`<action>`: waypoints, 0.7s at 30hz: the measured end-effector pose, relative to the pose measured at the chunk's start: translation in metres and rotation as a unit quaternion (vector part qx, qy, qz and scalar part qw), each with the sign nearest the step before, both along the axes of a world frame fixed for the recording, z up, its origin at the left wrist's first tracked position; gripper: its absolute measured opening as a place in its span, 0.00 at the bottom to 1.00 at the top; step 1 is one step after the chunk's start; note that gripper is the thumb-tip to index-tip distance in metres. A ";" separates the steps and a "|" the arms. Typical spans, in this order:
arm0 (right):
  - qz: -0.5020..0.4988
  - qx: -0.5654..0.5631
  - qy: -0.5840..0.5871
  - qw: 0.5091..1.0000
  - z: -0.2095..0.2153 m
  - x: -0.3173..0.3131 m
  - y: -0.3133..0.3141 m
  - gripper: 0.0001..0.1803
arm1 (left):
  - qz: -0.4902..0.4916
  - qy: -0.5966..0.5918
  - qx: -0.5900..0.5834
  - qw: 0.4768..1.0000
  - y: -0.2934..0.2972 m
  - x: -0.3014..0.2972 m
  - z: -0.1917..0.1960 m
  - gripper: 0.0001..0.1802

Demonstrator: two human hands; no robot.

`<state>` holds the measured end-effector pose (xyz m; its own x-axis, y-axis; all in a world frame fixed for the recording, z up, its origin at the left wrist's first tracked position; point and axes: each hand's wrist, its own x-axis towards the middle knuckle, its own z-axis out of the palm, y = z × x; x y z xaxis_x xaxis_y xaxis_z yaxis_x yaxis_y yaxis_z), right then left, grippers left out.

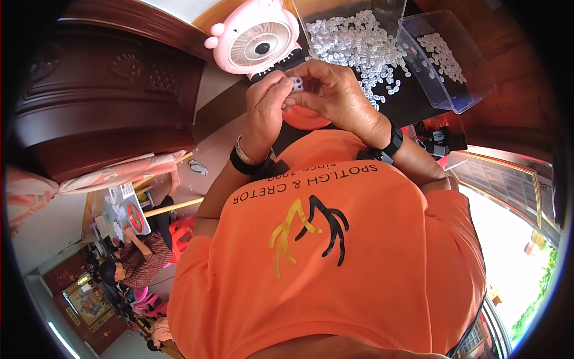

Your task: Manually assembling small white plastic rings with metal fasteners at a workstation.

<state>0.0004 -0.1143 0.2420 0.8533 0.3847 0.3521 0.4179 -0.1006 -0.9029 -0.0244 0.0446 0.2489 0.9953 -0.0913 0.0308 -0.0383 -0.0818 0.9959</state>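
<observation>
Close together in front of my chest, my left hand and my right hand both have their fingers closed on a small white plastic piece with dark spots. The right thumb and forefinger curve around it, while the left fingertips press at its other side. Part of the piece is hidden by the fingers. Below the hands shows an orange-red round dish, mostly covered by them. Beyond my right hand lies a heap of small whitish plastic pieces with holes, spread on the dark table.
A pink animal-shaped fan stands just beyond my left hand. At the right, a clear plastic bin holds more small pieces. A dark carved wooden panel is at the left. Farther off, another person sits at a table.
</observation>
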 end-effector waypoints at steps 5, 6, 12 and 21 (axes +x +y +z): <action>0.027 0.018 0.034 0.999 0.002 -0.003 -0.001 0.15 | -0.007 -0.007 -0.013 1.000 0.002 0.000 -0.002 0.15; 0.038 0.037 0.035 0.998 0.002 -0.004 -0.001 0.15 | -0.015 -0.019 -0.012 1.000 0.004 0.000 -0.004 0.15; 0.044 0.035 0.069 0.996 -0.002 -0.004 -0.002 0.14 | -0.012 -0.051 -0.006 0.999 0.001 -0.001 -0.002 0.13; 0.036 0.064 0.022 0.997 0.001 -0.005 -0.001 0.17 | -0.004 -0.085 -0.005 0.996 -0.001 -0.001 0.004 0.15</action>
